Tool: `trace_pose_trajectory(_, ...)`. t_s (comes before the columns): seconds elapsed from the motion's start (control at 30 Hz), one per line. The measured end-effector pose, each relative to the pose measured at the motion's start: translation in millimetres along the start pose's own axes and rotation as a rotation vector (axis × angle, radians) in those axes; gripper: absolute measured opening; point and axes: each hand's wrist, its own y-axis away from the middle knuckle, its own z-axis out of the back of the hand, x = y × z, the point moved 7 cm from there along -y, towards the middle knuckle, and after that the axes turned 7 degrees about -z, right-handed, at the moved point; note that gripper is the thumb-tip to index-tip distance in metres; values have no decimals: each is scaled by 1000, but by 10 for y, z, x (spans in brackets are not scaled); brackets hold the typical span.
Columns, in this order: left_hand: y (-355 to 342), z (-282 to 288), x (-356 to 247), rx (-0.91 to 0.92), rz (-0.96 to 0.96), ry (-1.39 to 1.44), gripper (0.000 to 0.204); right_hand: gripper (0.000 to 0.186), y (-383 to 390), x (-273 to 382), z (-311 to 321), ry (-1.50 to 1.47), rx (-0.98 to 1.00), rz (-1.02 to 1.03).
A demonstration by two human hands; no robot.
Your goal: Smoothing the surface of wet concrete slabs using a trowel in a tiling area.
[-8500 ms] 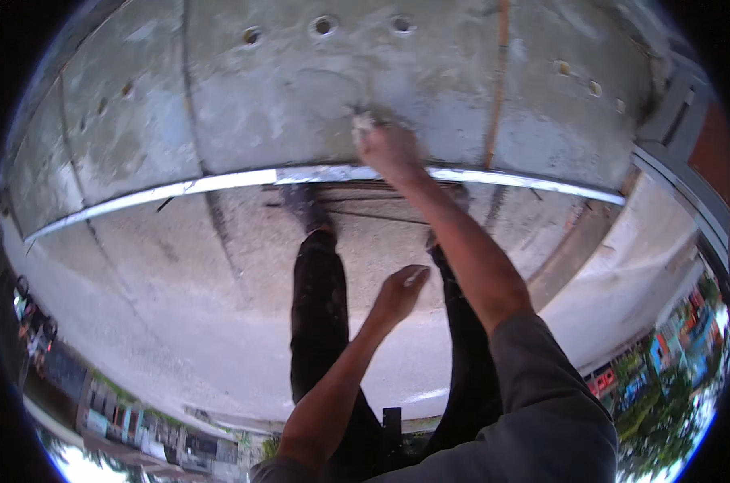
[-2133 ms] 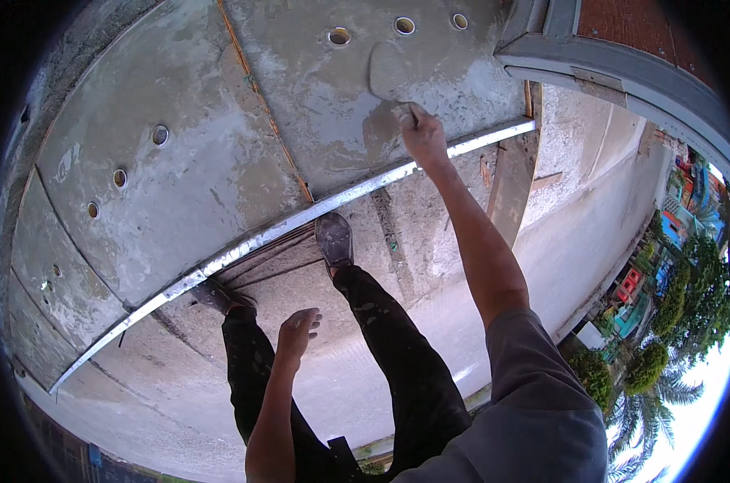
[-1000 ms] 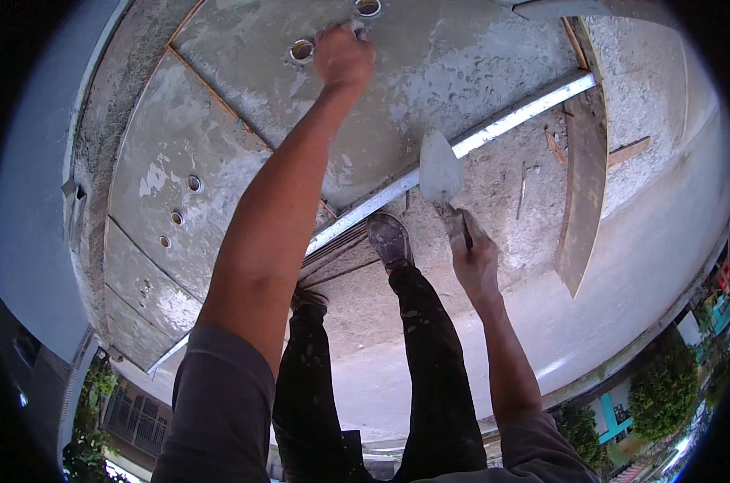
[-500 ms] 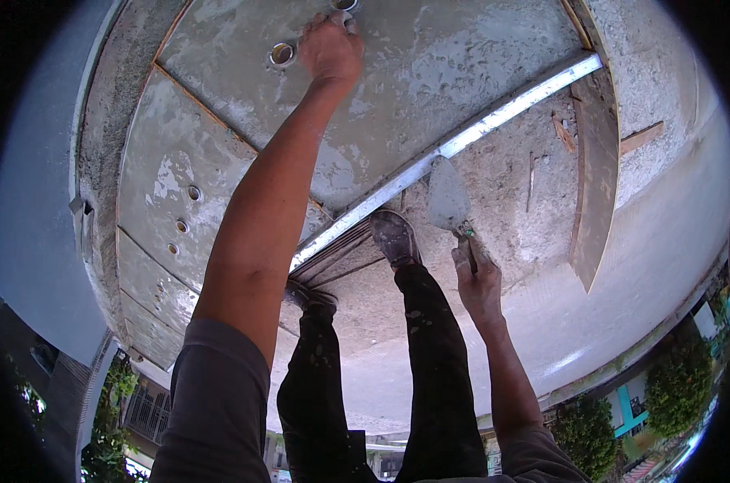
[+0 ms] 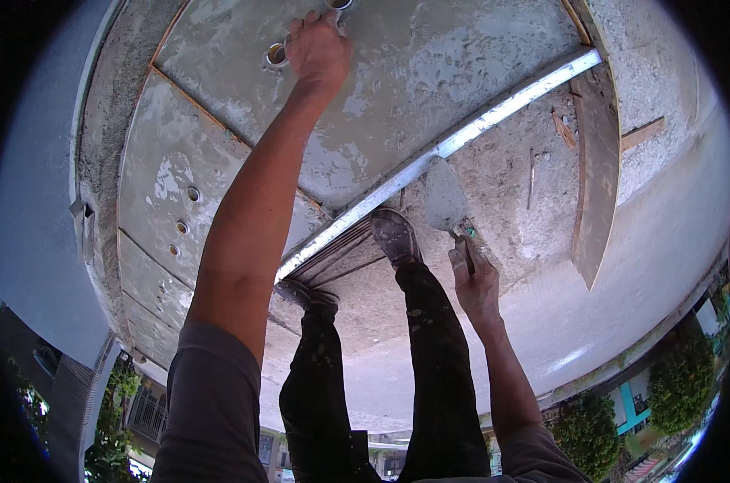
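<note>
Head view: left hand (image 5: 320, 50) flat on wet plaster wall (image 5: 429, 72), probably bracing; right hand (image 5: 476, 282) gripping trowel (image 5: 445, 200), blade up, ready.

Left hand (image 5: 318, 50) on wall (image 5: 429, 72); trowel (image 5: 445, 201) in right hand (image 5: 476, 282), lower right.

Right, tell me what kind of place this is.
Probably an outdoor building site, high up: the left hand presses a freshly plastered wall, the right hand holds a trowel, with treetops far below.
</note>
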Motion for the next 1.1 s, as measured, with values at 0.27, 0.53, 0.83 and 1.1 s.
trace_pose_trajectory(0.27,-64,-58,239,41,-190,-95,28,35,-2,223,-38,0,-52,84)
trace_pose_trajectory(0.53,256,556,-180,79,-101,-48,32,36,-993,1221,-136,301,-234,313)
trace_pose_trajectory(0.83,2636,1539,-511,323,161,485,31,28,-1793,1869,-580,461,-302,463)
trace_pose_trajectory(1.1,4638,1977,-785,635,333,640,30,27,-1819,2071,-693,463,-288,527)
